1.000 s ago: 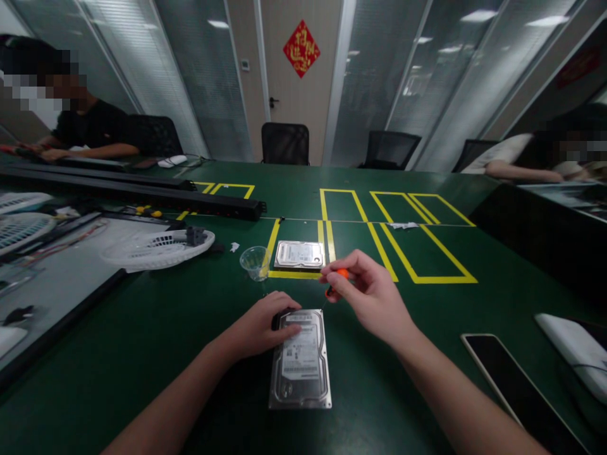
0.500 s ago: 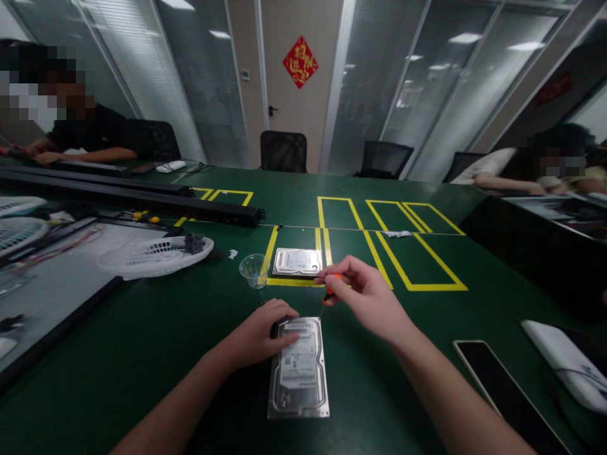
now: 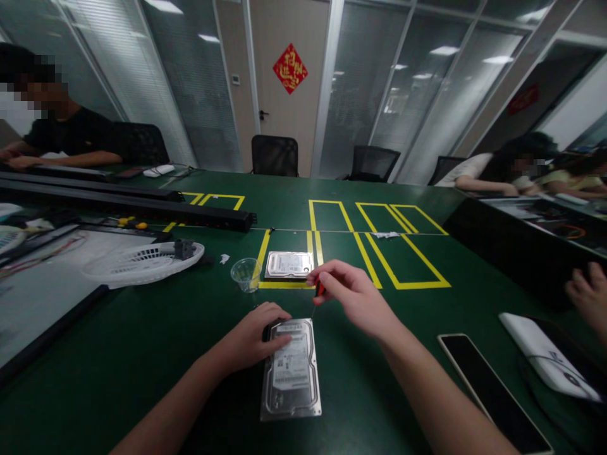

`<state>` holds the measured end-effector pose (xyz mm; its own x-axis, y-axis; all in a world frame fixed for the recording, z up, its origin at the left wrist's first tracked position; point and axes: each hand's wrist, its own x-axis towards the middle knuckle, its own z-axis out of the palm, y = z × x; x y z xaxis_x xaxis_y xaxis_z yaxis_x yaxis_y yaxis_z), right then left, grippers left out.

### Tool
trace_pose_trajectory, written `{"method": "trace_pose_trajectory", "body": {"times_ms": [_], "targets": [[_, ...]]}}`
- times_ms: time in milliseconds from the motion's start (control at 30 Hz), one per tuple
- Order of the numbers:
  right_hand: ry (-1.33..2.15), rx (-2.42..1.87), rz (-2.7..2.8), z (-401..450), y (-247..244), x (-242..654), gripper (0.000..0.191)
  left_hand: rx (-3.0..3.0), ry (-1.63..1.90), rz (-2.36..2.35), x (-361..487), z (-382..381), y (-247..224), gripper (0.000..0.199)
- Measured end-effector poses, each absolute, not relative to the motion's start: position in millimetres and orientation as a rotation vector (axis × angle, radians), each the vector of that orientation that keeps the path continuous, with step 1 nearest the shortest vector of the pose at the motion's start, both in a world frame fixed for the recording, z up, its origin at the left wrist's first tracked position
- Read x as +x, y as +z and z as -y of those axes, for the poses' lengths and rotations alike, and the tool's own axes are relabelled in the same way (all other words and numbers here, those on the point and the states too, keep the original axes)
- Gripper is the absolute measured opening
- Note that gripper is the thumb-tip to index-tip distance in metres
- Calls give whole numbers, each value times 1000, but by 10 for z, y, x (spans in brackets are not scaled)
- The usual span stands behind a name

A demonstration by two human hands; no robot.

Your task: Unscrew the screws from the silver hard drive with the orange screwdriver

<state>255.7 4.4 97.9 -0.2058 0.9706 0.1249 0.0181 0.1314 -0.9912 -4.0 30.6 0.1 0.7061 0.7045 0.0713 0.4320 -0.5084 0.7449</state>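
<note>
A silver hard drive (image 3: 293,385) lies label up on the green table in front of me. My left hand (image 3: 258,338) grips its far left part, thumb on the label and fingers over the far edge. In my right hand (image 3: 344,294) is a small red and black screwdriver (image 3: 319,289), pinched upright between the fingertips, its thin tip at the drive's far right corner. Beyond my hands lies a second hard drive (image 3: 288,264) inside a yellow tape outline, with a clear plastic cup (image 3: 246,275) just left of it.
At right lie a phone (image 3: 493,392) and a white device (image 3: 545,354) with a cable; another person's hand (image 3: 590,291) is near them. A white oval frame (image 3: 142,264), a grey panel (image 3: 52,287) and long black bars (image 3: 203,218) occupy the left. Two people sit farther off.
The view has turned slightly right, so everything sits farther left. Another person's hand has appeared at the right edge. My hands keep their hold on the drive and the screwdriver.
</note>
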Motion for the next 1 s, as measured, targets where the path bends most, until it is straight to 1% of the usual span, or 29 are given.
{"method": "trace_pose_trajectory", "body": {"times_ms": [200,333,467,667,833,1000], "targets": [[1213,-1032,1361,-47,954,2565,26,2177,485,-845,-44,-311,-14,26],[1223,-1027,1432,-42,995,2569,20,2167,460,-850,-48,-312,-15,26],[1256,-1039,1410,-52,1017,2585,26,2167,447,-860,-54,-314,-7,26],[1238,-1062,1372,-59,980,2599,21,2164,444,-847,-59,-319,-17,25],[1231,-1052,1341,-30,1006,2563,29,2165,449,-854,-59,-334,-48,27],[1261,-1033,1435,-26,1044,2547,24,2185,456,-840,-64,-336,-49,27]]}}
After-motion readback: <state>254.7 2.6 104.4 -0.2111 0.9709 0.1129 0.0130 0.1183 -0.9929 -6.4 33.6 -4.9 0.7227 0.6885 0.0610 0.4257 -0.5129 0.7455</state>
